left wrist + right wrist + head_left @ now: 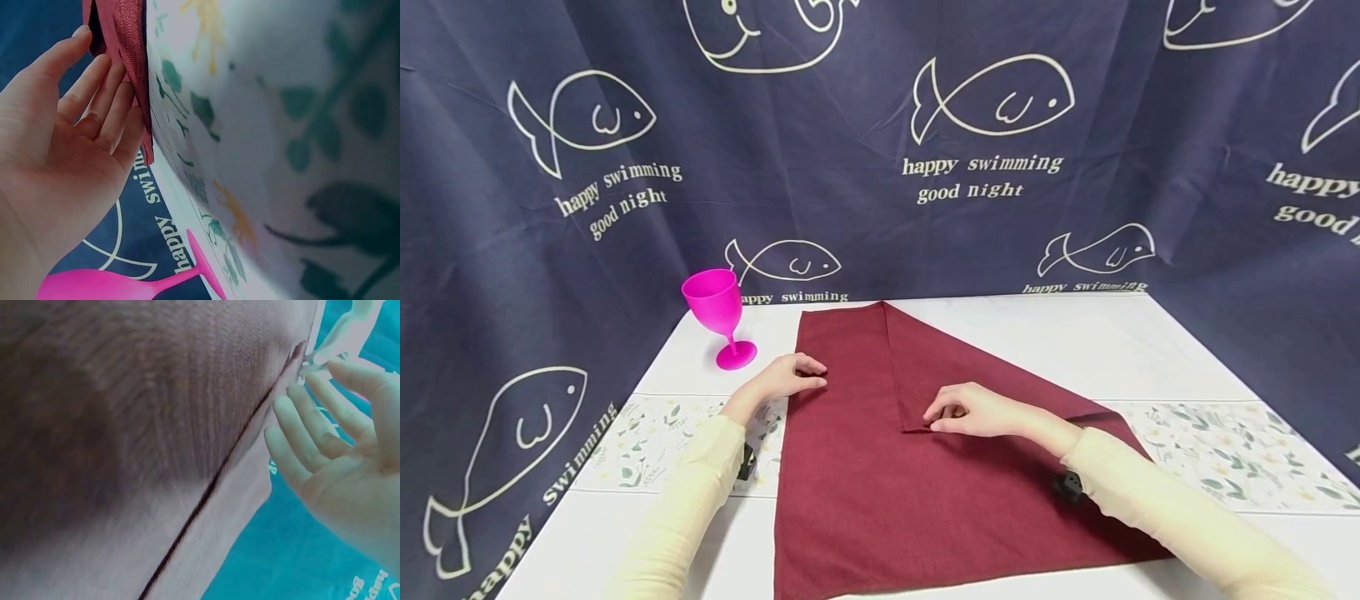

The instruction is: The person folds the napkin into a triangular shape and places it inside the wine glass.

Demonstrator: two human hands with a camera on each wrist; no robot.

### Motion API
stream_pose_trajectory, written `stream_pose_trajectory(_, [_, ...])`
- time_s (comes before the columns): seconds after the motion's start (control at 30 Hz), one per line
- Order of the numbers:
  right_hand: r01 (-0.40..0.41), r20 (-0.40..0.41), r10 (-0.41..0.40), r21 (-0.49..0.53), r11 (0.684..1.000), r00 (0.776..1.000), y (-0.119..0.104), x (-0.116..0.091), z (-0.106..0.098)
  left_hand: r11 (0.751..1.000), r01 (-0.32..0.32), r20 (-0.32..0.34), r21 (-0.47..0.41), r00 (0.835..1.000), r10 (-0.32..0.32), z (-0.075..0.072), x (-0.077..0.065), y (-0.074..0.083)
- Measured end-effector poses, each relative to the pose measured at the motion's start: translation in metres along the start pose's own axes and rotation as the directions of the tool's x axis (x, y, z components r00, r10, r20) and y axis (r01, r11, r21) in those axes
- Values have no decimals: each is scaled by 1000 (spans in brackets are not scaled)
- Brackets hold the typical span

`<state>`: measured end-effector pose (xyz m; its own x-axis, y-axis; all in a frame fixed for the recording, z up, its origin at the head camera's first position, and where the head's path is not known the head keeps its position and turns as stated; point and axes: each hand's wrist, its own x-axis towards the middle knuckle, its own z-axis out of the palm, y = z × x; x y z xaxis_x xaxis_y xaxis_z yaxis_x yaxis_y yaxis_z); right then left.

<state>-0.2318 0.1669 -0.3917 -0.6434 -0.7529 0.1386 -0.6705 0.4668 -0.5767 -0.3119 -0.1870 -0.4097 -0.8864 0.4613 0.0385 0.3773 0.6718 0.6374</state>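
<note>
A dark red cloth (865,508) lies spread on the table, its far right part folded over into a flap (925,358) whose corner points toward the middle. My right hand (973,410) is at that corner, fingertips close to the flap's edge. In the right wrist view the right hand (344,444) shows loosely bent fingers beside the cloth (144,425). My left hand (786,377) reaches over the cloth's left edge, palm down. Seen from the left wrist, the fingers of the left hand (75,137) are extended along the cloth's edge (130,50), with thumb apart.
A bright pink goblet (715,304) stands upright at the table's back left, beyond my left hand. The white table (1037,321) has a leaf-and-flower printed band (1240,450) across it. A dark blue curtain (865,167) with fish drawings hangs behind and at both sides.
</note>
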Motion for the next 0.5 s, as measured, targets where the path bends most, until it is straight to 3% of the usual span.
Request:
stream_pose_trajectory(0.23, [9,-105,-13,-40,999,994,-4,-17,-8,1000,-1,5,-22,1000,1,-2,0,0])
stream_pose_trajectory(0.5, [-22,-168,12,-61,998,986,-6,-39,-14,1000,-19,13,-23,1000,20,-3,0,-1])
